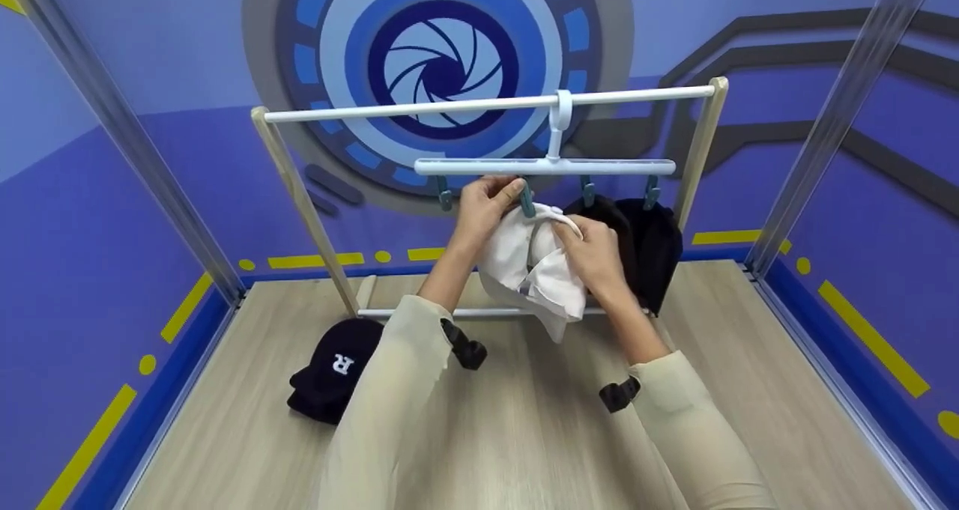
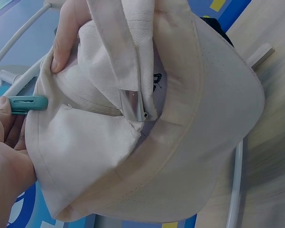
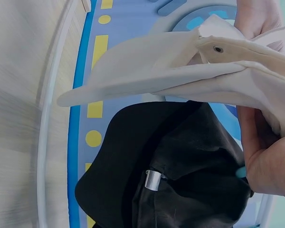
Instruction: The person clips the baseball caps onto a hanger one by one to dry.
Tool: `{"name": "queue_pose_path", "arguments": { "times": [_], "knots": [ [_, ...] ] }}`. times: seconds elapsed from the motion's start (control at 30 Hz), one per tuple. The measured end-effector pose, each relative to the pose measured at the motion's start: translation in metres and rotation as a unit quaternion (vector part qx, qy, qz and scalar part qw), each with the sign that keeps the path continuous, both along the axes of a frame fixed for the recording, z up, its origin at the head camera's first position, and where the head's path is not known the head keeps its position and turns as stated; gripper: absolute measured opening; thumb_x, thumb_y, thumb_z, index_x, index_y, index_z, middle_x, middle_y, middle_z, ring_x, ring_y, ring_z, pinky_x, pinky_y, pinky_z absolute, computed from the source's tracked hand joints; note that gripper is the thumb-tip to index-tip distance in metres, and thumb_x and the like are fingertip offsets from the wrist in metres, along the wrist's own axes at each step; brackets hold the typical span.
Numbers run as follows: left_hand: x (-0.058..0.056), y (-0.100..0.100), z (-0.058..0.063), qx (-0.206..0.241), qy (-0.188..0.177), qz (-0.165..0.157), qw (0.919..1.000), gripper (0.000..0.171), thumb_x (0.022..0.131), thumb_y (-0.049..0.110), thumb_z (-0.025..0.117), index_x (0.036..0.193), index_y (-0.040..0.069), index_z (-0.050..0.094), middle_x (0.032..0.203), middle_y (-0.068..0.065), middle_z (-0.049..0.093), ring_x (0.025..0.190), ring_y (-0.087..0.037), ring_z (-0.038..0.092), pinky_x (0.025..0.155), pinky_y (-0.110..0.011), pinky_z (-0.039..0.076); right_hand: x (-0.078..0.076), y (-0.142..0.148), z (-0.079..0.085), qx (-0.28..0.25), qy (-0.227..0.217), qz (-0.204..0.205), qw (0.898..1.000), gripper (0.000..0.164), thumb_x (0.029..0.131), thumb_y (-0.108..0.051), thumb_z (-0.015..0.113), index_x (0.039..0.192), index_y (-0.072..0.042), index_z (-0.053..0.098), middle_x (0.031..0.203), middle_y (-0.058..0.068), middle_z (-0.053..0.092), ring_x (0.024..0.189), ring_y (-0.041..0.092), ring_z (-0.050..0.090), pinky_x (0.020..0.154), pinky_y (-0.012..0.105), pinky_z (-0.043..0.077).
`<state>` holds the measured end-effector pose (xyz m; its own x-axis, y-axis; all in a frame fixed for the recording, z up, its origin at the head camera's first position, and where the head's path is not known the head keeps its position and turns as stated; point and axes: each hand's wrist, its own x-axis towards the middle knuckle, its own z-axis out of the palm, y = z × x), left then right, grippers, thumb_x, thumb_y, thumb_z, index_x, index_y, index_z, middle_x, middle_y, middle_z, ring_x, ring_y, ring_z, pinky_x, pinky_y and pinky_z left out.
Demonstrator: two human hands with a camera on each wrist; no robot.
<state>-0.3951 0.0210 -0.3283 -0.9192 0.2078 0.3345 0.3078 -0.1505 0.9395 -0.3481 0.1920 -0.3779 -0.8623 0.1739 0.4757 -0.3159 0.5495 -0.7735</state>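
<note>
A white baseball cap (image 1: pixel 517 252) hangs below the white hanger (image 1: pixel 545 167), brim downward, with its back strap and metal buckle (image 2: pixel 132 105) toward me. My left hand (image 1: pixel 482 209) pinches a green clip (image 1: pixel 527 198) of the hanger; in the left wrist view the clip's end lies on the cap's edge. With thumb and fingers, my right hand (image 1: pixel 596 255) grips the cap at its right side. The right wrist view shows the cap's brim (image 3: pixel 133 85) from the side, above a black cap (image 3: pixel 194 161); part of my right hand's fingers is hidden behind the white fabric.
The hanger hooks over the white rail (image 1: pixel 419 109) of a wooden-sided rack. Dark caps (image 1: pixel 650 248) hang from clips at its right; another green clip (image 1: pixel 443 194) is at its left end. A navy cap (image 1: pixel 337 375) with a white letter lies on the wooden floor (image 1: pixel 524 435).
</note>
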Motion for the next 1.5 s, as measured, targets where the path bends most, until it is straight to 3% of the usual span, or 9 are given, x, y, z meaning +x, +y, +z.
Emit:
{"name": "queue_pose_path", "arguments": {
  "times": [0.17, 0.4, 0.53, 0.77, 0.83, 1.23, 1.5],
  "knots": [
    [0.010, -0.001, 0.004, -0.030, 0.018, 0.014, 0.9993, 0.035, 0.091, 0.011, 0.063, 0.114, -0.013, 0.059, 0.105, -0.021, 0.065, 0.096, -0.023, 0.065, 0.086, -0.029, 0.052, 0.001, -0.001, -0.002, 0.001, 0.003, 0.003, 1.000, 0.016, 0.089, -0.025, 0.064, 0.087, -0.013, 0.074, 0.074, 0.001, 0.062, 0.069, 0.016, 0.052, 0.061, 0.027, 0.040],
    [0.014, 0.001, 0.003, -0.044, 0.031, 0.021, 0.9983, 0.038, 0.091, 0.011, 0.063, 0.118, -0.014, 0.057, 0.113, -0.022, 0.064, 0.100, -0.019, 0.062, 0.088, -0.026, 0.050, 0.001, 0.002, -0.005, 0.003, 0.003, 0.005, 1.000, 0.019, 0.089, -0.029, 0.065, 0.080, -0.012, 0.070, 0.070, -0.001, 0.059, 0.065, 0.015, 0.050, 0.056, 0.026, 0.038],
    [0.014, 0.001, 0.001, -0.048, 0.033, 0.026, 0.9980, 0.037, 0.090, 0.012, 0.065, 0.118, -0.012, 0.058, 0.114, -0.021, 0.064, 0.103, -0.020, 0.061, 0.088, -0.024, 0.049, 0.002, 0.004, -0.006, 0.016, -0.005, 0.007, 1.000, 0.018, 0.089, -0.028, 0.065, 0.083, -0.013, 0.071, 0.072, 0.000, 0.060, 0.066, 0.016, 0.051, 0.057, 0.026, 0.038],
    [-0.006, -0.001, -0.021, -0.036, 0.027, 0.034, 0.9984, 0.040, 0.086, 0.018, 0.070, 0.118, -0.005, 0.061, 0.117, -0.018, 0.063, 0.105, -0.021, 0.060, 0.090, -0.024, 0.048, 0.005, 0.004, -0.011, 0.027, -0.013, 0.022, 0.999, 0.017, 0.089, -0.026, 0.066, 0.097, -0.013, 0.073, 0.078, 0.001, 0.065, 0.069, 0.016, 0.054, 0.060, 0.026, 0.042],
    [-0.007, -0.001, -0.024, -0.034, 0.030, 0.043, 0.9980, 0.041, 0.085, 0.020, 0.071, 0.118, -0.003, 0.062, 0.117, -0.018, 0.063, 0.105, -0.020, 0.061, 0.090, -0.024, 0.048, 0.005, 0.004, -0.013, 0.026, -0.015, 0.028, 0.999, 0.018, 0.089, -0.025, 0.066, 0.099, -0.013, 0.073, 0.077, 0.000, 0.065, 0.068, 0.015, 0.055, 0.060, 0.026, 0.042],
    [-0.001, 0.006, -0.029, -0.017, 0.031, 0.053, 0.9980, 0.044, 0.082, 0.017, 0.075, 0.117, -0.006, 0.061, 0.115, -0.021, 0.063, 0.100, -0.020, 0.063, 0.085, -0.025, 0.050, 0.007, 0.009, -0.020, 0.028, -0.027, 0.035, 0.999, 0.016, 0.089, -0.020, 0.065, 0.101, -0.012, 0.070, 0.076, 0.000, 0.063, 0.067, 0.015, 0.055, 0.059, 0.026, 0.043],
    [0.005, 0.015, -0.028, -0.014, 0.014, 0.048, 0.9987, 0.042, 0.083, 0.024, 0.074, 0.117, 0.003, 0.064, 0.114, -0.010, 0.065, 0.102, -0.017, 0.062, 0.087, -0.025, 0.050, 0.009, 0.012, -0.022, 0.032, -0.024, 0.027, 0.999, 0.016, 0.088, -0.018, 0.063, 0.100, -0.011, 0.070, 0.078, 0.002, 0.065, 0.070, 0.018, 0.056, 0.062, 0.029, 0.044]
  ]
}}
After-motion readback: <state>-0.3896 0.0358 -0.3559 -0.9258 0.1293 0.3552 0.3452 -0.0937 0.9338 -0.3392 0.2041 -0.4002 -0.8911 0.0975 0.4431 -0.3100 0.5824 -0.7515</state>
